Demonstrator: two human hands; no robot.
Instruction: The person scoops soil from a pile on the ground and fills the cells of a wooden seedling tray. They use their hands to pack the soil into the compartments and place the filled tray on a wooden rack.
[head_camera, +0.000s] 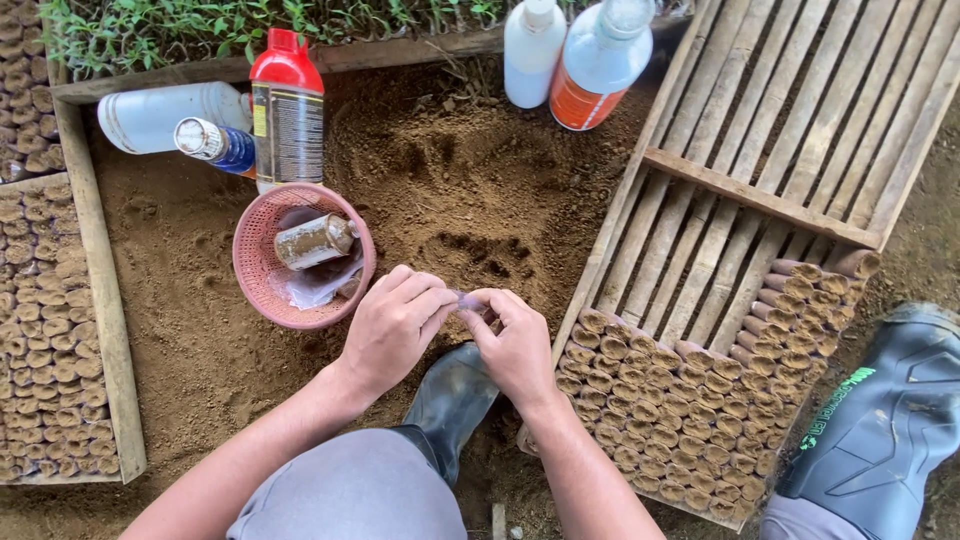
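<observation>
Both hands meet over the soil bed's near edge: left hand (392, 325) and right hand (515, 345) pinch a small clear plastic sleeve (470, 300) between fingertips. A pink basket (255, 262) sits just left; the bamboo tray (760, 200) of filled soil tubes (690, 420) lies right.

Plant nursery, outdoor potting area. Evidence: bed of loose brown soil (470, 190) edged with weathered wooden boards (100, 290); slatted bamboo tray (760, 150) partly filled with rows of small soil-packed seedling tubes (690, 420); further packed tubes (50, 340) at left; green seedlings (200, 30) along the top edge; white plastic bottles (530, 50) and a red-capped bottle (287, 110) standing on the soil; dark rubber boots (880, 420).
</observation>
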